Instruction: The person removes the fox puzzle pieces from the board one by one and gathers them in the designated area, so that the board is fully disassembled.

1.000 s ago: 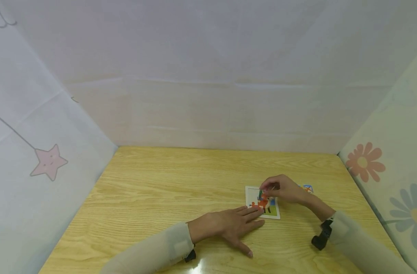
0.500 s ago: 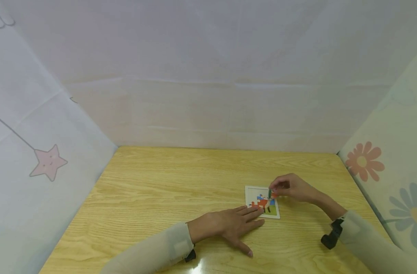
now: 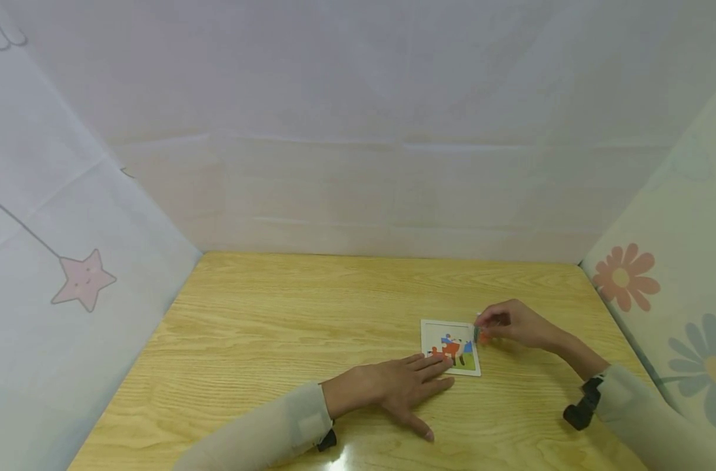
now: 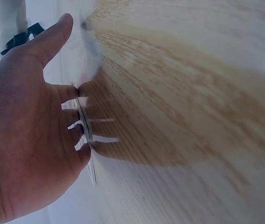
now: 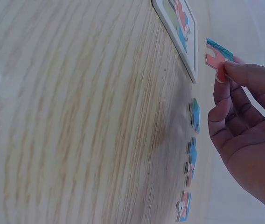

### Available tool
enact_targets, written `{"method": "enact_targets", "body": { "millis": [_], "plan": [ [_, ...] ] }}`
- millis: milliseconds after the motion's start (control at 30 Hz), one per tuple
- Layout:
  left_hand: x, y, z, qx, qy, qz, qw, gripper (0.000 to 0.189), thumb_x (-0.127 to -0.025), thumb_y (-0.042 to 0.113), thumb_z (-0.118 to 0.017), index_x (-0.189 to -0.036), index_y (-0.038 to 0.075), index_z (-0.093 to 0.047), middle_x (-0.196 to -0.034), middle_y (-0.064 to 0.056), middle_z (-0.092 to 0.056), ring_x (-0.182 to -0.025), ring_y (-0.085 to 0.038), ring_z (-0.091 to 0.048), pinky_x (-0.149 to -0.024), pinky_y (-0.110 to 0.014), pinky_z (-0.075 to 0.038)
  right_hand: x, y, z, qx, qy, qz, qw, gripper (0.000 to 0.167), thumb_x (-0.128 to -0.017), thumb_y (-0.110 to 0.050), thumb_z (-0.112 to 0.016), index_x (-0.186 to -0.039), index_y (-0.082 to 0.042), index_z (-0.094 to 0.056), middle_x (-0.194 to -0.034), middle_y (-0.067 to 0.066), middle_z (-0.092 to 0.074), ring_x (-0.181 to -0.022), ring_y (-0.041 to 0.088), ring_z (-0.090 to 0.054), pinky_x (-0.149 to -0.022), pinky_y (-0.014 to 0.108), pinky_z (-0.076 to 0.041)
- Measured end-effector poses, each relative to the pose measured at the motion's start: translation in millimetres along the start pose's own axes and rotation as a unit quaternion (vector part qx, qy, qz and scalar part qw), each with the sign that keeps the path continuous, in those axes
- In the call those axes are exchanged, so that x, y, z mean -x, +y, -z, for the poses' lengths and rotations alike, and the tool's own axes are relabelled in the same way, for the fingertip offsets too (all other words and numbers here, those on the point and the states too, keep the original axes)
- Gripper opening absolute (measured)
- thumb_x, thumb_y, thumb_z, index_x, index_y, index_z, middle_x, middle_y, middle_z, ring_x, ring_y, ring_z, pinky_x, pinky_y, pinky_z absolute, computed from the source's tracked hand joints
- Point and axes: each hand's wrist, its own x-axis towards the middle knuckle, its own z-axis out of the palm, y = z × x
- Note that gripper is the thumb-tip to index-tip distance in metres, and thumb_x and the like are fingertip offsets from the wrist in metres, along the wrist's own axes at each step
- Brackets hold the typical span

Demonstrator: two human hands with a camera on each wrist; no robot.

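Observation:
A small white-bordered jigsaw puzzle tray [image 3: 434, 331] lies on the table, its lower part filled with joined pieces that show an orange animal on green and blue. My left hand [image 3: 401, 389] rests flat, fingers straight and spread, its fingertips over the tray's lower left edge. Just off the tray's right side, my right hand [image 3: 515, 322] pinches a jigsaw piece [image 5: 220, 59] between thumb and fingers. That piece is orange with a teal, dark-lined edge, and it is held tilted up above the table in the right wrist view.
Loose jigsaw pieces lie in a row on the table in the right wrist view: a blue-green one [image 5: 195, 115], a blue and pink one [image 5: 191, 161] and one with an eye [image 5: 184, 206]. White cloth walls [image 3: 310, 190] border the wooden table [image 3: 287, 307].
My right hand has moved right with the pinched piece, from over the tray to beside its right edge, uncovering the tray's upper part. My left hand has stayed put.

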Motion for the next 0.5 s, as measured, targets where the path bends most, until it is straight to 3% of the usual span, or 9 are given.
{"method": "enact_targets", "body": {
  "millis": [233,500],
  "plan": [
    [0.4,-0.6,-1.2,-0.001,0.005,-0.002,1.0,0.102,-0.096,0.084,-0.043,-0.172,0.022,-0.015,-0.18,-0.005,0.003,-0.165,-0.019,0.002,-0.132,-0.032,-0.008,6.3,1.4,5.3,-0.004,-0.005,-0.01,0.9999,0.018,-0.1,-0.002,-0.071,-0.117,0.001,-0.076,-0.116,0.019,-0.075,-0.101,0.014,-0.073,-0.084,0.025,-0.06],
    [0.4,-1.3,-2.2,0.0,0.009,-0.003,1.0,0.102,-0.096,0.083,-0.044,-0.172,0.021,-0.016,-0.18,-0.006,0.001,-0.165,-0.019,0.001,-0.132,-0.032,-0.008,8.7,4.6,9.9,0.029,-0.004,-0.014,0.9995,0.017,-0.1,0.001,-0.07,-0.115,-0.001,-0.077,-0.113,0.016,-0.076,-0.099,0.011,-0.072,-0.082,0.025,-0.06]
  ]
}}
